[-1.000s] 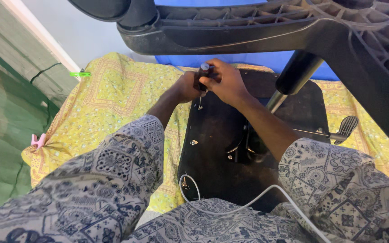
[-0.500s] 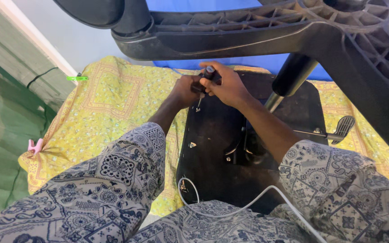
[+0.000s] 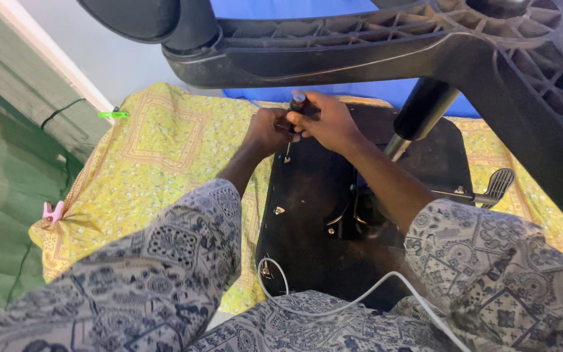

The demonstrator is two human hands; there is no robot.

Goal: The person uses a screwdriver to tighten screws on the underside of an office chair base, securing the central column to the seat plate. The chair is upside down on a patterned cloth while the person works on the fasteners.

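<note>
A screwdriver [image 3: 296, 107] is held upright over the far left corner of the black seat underside [image 3: 314, 195], tip set on a screw there. The left hand [image 3: 267, 130] is closed narrow around the lower shaft as a guide; the right hand [image 3: 330, 122] is wrapped over the dark handle, pressing down from above. Both forearms are reached forward from the patterned sleeves, wrists nearly touching, elbows bent low toward the near edge of the seat underside.

For a clean turn, judged from this pose: the shaft should be kept square to the seat underside, downward pressure held so the tip is not cammed out, and rotation done by the right hand only.

The chair base [image 3: 386, 45] is hung above the seat underside, its gas column [image 3: 421, 111] just right of the hands. A yellow patterned cloth [image 3: 164, 150] is spread beneath the seat underside. A white cable [image 3: 333, 306] is draped across its near edge.
</note>
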